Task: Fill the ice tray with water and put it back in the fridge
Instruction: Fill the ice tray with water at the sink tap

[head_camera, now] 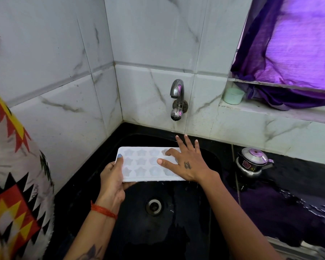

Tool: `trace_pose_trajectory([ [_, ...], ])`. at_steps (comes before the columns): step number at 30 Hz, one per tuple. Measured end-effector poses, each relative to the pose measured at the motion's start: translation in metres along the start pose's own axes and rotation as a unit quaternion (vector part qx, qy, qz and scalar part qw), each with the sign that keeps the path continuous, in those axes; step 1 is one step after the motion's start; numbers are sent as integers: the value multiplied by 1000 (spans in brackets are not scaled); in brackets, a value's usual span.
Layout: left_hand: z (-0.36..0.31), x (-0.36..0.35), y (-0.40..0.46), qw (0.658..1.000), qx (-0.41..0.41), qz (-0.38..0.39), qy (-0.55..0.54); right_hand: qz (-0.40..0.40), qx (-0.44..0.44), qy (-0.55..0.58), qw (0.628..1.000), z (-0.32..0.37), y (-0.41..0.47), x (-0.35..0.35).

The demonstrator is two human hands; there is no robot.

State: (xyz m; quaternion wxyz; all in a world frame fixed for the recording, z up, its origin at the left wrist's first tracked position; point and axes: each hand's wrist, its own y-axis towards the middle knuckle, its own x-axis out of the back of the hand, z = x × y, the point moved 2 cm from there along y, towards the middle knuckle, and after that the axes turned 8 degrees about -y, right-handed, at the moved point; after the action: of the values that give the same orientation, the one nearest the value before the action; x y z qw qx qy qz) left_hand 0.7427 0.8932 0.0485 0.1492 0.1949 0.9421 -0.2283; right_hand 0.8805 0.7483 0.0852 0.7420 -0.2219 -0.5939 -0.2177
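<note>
Seemingly twelve cells, one ice tray (139,166)

The right hand (188,162) hides the ice tray's (139,164) right-end star cells.

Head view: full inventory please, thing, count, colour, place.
ice tray: 1, white, star-shaped cells, held over the sink
sink: 1, black, centre, metal drain in its floor
tap: 1, chrome, on the tiled wall above the sink, no water running
cup: 1, pale green, on the window ledge
curtain: 1, purple, upper right at the window
kettle: 1, steel, on the wet black counter right of the sink
patterned cloth: 1, white, red, yellow, black, left edge
left hand: grips the tray's left end
right hand: fingers spread on the tray's right end
</note>
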Motion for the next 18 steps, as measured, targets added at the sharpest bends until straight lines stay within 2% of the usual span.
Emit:
trace_pose_trajectory([
  [11, 0, 2, 0, 1000, -7, 4, 1, 2, 11, 30, 999, 0, -3, -1],
  [18, 1, 1, -1, 1000, -10, 4, -5, -12, 4, 1, 1000, -1, -2, -2],
])
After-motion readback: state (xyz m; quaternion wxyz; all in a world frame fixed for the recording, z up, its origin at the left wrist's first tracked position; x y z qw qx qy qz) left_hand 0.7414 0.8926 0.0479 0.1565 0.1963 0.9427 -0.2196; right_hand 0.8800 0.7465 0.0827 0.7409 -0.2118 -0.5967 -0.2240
